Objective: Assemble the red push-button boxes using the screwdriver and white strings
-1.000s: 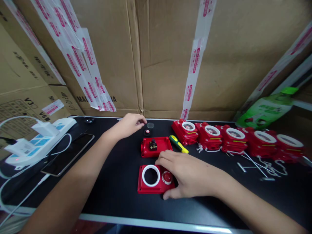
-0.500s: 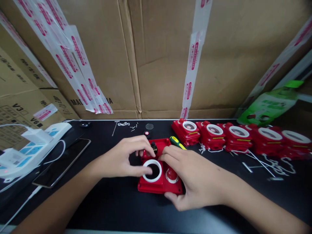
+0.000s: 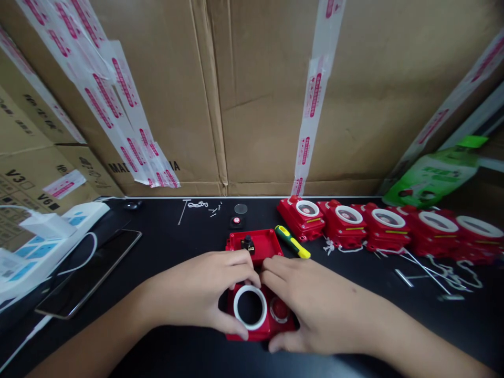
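A red housing cover [image 3: 260, 332] lies before me, with a white ring [image 3: 263, 321] around a dark round opening and a red dome [image 3: 279, 308] at its right. My left hand [image 3: 212, 291] grips its left part, fingers at the far edge and thumb at the near side beside the ring. On the right side, my right hand [image 3: 311, 304] holds the cover with fingers over the far edge and thumb at the near edge. Just beyond stands an open red box [image 3: 263, 240], a black part [image 3: 248, 244] inside it.
A green-yellow screwdriver [image 3: 292, 242] lies beside the box. Several assembled red units [image 3: 303, 215] line the right, with T-handled tools [image 3: 427, 273] in front. A small black part [image 3: 236, 221] and a clear disc [image 3: 240, 209] lie behind. At left are a phone [image 3: 92, 273] and power strip [image 3: 84, 218].
Both hands and the cover have come nearer to me, away from the red box. My left thumb has moved from the ring's opening to the cover's near side.
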`<state>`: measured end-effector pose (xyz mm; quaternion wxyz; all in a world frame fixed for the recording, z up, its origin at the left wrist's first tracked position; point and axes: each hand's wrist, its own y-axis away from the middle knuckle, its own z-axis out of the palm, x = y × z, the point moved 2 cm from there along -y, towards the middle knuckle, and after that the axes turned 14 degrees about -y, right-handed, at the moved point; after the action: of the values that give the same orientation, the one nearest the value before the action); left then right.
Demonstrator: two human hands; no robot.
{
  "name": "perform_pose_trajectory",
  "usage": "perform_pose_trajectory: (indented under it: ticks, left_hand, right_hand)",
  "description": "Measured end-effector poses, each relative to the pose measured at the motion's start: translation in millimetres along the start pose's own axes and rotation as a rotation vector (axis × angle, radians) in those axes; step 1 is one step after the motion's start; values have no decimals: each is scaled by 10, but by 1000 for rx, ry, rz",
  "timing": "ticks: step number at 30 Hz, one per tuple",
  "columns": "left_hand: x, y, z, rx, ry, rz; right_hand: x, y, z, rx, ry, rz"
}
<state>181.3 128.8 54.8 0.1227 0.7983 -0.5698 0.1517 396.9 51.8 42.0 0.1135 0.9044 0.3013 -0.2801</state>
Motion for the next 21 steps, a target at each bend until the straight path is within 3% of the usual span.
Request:
perform_pose_trajectory:
  ticks: [4,8,13,16,19,21]
  left_hand:
    - [24,-30,95,9,5,-74]
    - [85,-59,185,90,0,-109]
    - [-82,29,-109,254,68,-104]
    - [-187,54,-201,203,70,-109]
    - [-118,-1,-38,194,10,-159]
    - [16,-49,107,301,-92,-150]
  right_hand:
    - [-10,-15,-66,38,-21,-30]
    - [-21,-21,-127,71,-48,-6]
    - [-49,-9,-131,62,-20,18]
    - [-84,-13,-102,114,-6,-16]
    - [-111,-26,-44,136,13,-24]
    - [-123,-31,-23,130,4,-7]
